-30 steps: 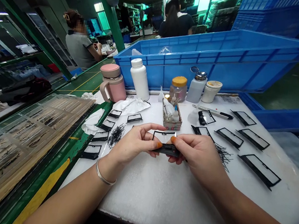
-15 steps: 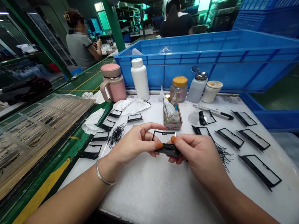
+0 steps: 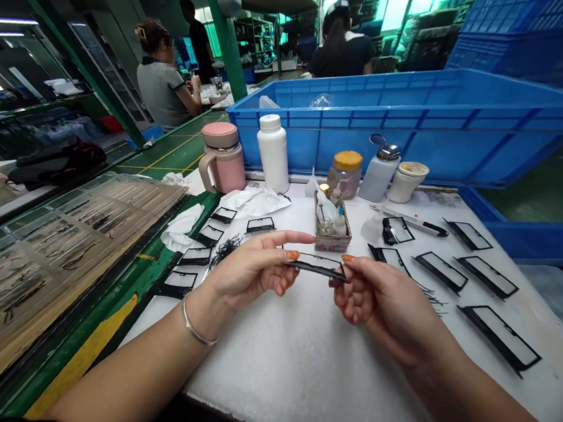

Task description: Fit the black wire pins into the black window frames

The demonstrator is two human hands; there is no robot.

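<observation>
Above the white foam of the bench (image 3: 305, 368), the left hand (image 3: 250, 268) and the right hand (image 3: 382, 309) pinch a thin black frame (image 3: 319, 265) only by its two ends, perhaps to keep the fingers off its face, while other black frames (image 3: 499, 338) lie apart.

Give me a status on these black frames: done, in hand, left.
Done, it seems: the black frames set out on the right. In hand: the held frame, pinched between the left hand and right hand. Left, perhaps: the smaller frames beside the black strands. The view cannot confirm which are finished.
</observation>
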